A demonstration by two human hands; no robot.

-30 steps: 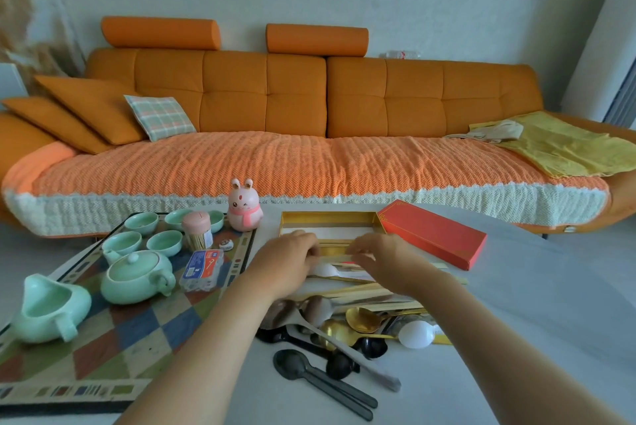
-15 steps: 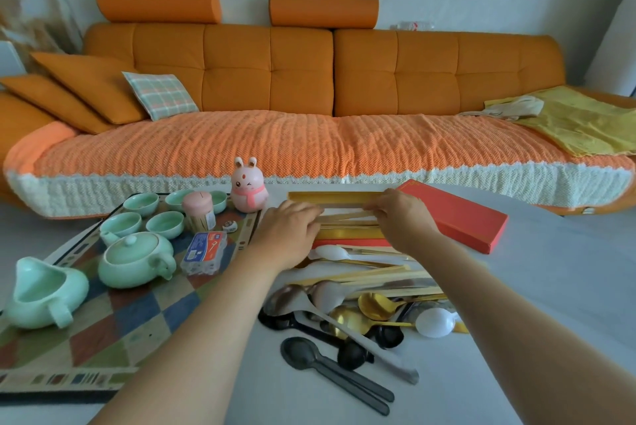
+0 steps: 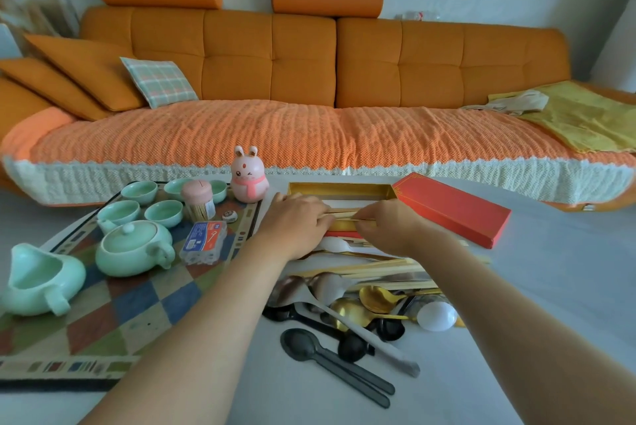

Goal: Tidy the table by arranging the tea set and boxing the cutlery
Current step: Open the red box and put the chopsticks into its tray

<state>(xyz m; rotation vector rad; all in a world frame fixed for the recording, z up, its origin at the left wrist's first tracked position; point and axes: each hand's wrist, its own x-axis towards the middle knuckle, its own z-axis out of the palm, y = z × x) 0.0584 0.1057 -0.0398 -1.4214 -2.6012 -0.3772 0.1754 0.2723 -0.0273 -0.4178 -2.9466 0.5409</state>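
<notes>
Your gold-lined box [image 3: 340, 187] lies open at far centre, its red lid [image 3: 451, 209] just right of it. Chopsticks [image 3: 346, 215] are held level over its near edge. Spoons [image 3: 347, 309] lie heaped nearer. Pale green teapot [image 3: 132, 247], pitcher [image 3: 38, 281] and cups [image 3: 139, 192] stand upright at left

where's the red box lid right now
In the head view the red lid lies on the table, right of centre, at the right end of the open gold box and just beyond the right hand.

Soft, even daylight all over, bright and flat. Faint shadows pool under the spoons [image 3: 344, 316], with a gentle sheen on the teapot [image 3: 132, 249]. Wide-angle bend bows the sofa [image 3: 309, 63], and the corners go slightly soft.
</notes>
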